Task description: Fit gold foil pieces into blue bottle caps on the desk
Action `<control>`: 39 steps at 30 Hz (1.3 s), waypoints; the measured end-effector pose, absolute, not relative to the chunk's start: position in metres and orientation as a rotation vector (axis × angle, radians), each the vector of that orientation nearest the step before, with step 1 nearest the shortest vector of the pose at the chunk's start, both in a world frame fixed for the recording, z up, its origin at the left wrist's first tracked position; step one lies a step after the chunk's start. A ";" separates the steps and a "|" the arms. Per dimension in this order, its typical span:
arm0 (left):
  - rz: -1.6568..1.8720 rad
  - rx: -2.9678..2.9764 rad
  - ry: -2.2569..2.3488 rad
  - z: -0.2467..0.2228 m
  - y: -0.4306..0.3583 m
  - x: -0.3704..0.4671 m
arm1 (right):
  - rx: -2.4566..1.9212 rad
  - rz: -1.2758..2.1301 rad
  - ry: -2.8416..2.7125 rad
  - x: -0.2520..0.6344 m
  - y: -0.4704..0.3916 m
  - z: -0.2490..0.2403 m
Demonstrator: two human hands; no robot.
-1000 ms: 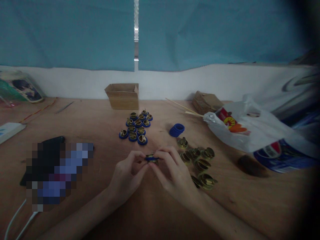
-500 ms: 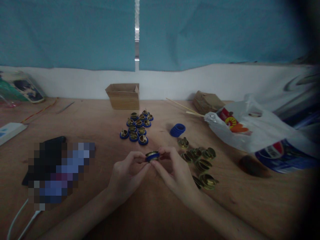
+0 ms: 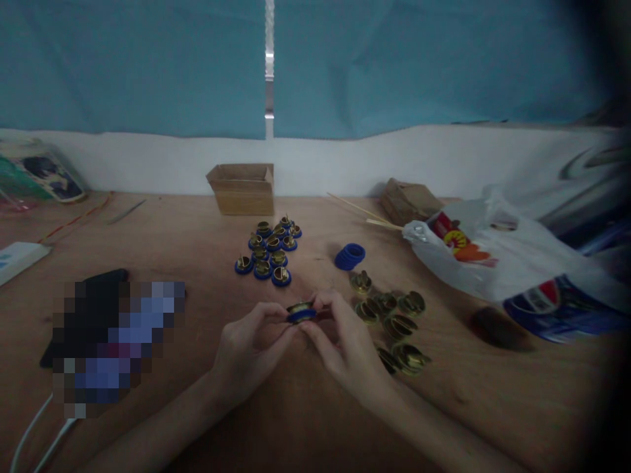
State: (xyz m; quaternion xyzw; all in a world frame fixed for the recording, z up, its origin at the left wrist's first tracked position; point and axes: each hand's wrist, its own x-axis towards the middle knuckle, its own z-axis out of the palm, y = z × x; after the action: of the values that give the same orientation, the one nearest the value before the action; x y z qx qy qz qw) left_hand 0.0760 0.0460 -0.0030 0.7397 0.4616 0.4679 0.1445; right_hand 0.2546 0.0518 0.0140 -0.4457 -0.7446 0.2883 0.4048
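Observation:
Between both hands is a round brass piece with a blue ring (image 3: 302,314) around it. My left hand (image 3: 249,341) pinches its left side with thumb and forefinger, and my right hand (image 3: 342,345) pinches the right side. Just beyond them stand several brass pieces with blue rings (image 3: 263,268) in a cluster. A small stack of loose blue rings (image 3: 350,256) lies to the right of that cluster. Bare brass pieces (image 3: 400,326) without rings are spread beside my right hand.
An open cardboard box (image 3: 245,197) stands at the back, with a brown paper package (image 3: 411,202) and thin sticks farther right. A white plastic bag (image 3: 497,256) and a dark object (image 3: 497,328) are at right. A black phone (image 3: 89,309) and cables lie at left.
The blue ring now looks lower on the held piece, with more brass showing above it. Both hands keep their pinch and have barely moved.

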 end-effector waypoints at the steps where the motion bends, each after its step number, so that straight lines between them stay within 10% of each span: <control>1: 1.350 2.130 1.325 -0.003 0.046 0.076 | -1.126 0.727 -1.882 0.255 0.052 0.014; 23: 1.396 2.087 1.320 0.004 0.049 0.079 | -0.996 1.717 -0.930 0.259 0.074 0.015; 39: 1.139 1.503 1.286 -0.003 0.056 0.079 | -1.001 1.117 -1.516 0.268 0.066 0.035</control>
State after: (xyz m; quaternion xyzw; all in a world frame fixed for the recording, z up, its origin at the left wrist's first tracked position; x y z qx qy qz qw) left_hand 0.0791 0.0563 -0.0029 0.5987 0.5121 0.4539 0.4164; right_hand 0.2680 0.0656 0.0350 -0.4109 -0.6223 0.4586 0.4834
